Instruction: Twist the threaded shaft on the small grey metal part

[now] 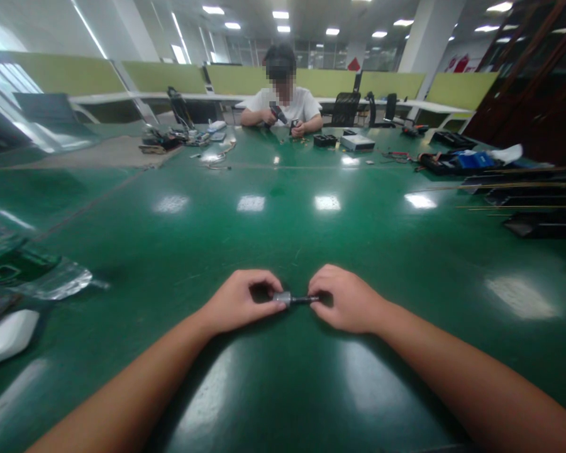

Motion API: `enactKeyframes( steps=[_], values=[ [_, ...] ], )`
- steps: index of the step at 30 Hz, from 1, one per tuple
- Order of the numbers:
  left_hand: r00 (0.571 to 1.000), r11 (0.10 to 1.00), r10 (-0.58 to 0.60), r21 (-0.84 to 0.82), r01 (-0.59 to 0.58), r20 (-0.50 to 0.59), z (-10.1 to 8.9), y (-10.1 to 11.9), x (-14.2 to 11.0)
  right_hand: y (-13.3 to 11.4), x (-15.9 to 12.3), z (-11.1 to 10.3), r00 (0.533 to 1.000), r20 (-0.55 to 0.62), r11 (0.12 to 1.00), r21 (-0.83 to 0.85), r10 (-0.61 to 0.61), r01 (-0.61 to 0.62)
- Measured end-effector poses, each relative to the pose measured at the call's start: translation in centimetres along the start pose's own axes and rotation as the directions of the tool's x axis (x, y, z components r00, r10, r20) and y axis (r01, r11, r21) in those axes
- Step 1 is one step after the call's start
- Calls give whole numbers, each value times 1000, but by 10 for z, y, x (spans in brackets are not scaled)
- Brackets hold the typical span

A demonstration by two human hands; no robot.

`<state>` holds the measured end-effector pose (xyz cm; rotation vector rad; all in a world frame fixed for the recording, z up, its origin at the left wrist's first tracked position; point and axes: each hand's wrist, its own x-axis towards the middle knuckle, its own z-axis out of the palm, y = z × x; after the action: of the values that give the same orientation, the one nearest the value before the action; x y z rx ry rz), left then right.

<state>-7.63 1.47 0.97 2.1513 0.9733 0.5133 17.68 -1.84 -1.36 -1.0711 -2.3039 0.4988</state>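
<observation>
Low over the green table (283, 242), a short grey metal cylinder (282, 297) lies level, with a thin dark rod (303, 300) extending from its right end. My left hand (240, 302) pinches the cylinder between thumb and fingers. The rod's far end is gripped by the thumb and fingertips of my right hand (348, 299), which partly cover it. Cylinder and rod are in line and appear joined; the exact kind of part is too small to tell.
At left lie a clear plastic bottle (63, 280) and a white object (9, 336). Across the table a person (306, 100) holds a power drill (278, 112). Black trays (542, 223) line the right side, near a box of blue items (474, 159).
</observation>
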Motion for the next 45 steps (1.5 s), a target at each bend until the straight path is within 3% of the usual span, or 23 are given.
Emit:
enactKeyframes(
  steps=[5, 9, 17, 23, 27, 30, 34, 39, 42, 45],
  values=[
    [1000, 994, -21, 110, 23, -13, -3, -11, 6, 4, 7, -4, 998, 22, 997, -53, -56, 57],
    [999, 994, 1, 110, -6, 50, -5, -23, 11, 8, 10, -6, 999, 31, 995, -97, -35, 38],
    [1000, 997, -26, 74, 25, 14, -3, -2, 3, 2, 2, -2, 1000, 10, 999, -39, -23, 24],
    [1000, 999, 14, 42, -15, 3, -1, -2, 0, 0, -1, -2, 1000, 14, 1000, -4, -5, 5],
    [992, 989, 117, 101, -111, -47, 0, -1, 0, -1, 0, -3, 1000, 21, 1000, -6, -4, 4],
    [983, 972, 186, 151, -182, -14, 1, 4, -1, -1, 0, -4, 1000, 19, 1000, -3, -9, 9],
    [989, 972, 143, 192, -133, -43, 3, 6, -2, -3, 0, -4, 999, -38, 1000, 10, -5, 6],
    [983, 985, 90, 161, -64, -159, 15, 5, 0, -9, 1, -6, 979, -182, 989, 136, 88, -63],
    [987, 968, 149, 216, -132, -64, 23, 9, 4, -13, 6, -4, 963, -221, 959, 268, 156, -94],
    [985, 951, 148, 287, -117, -90, 28, 10, 10, -12, 13, 2, 964, -190, 935, 335, 186, -115]
  ],
)
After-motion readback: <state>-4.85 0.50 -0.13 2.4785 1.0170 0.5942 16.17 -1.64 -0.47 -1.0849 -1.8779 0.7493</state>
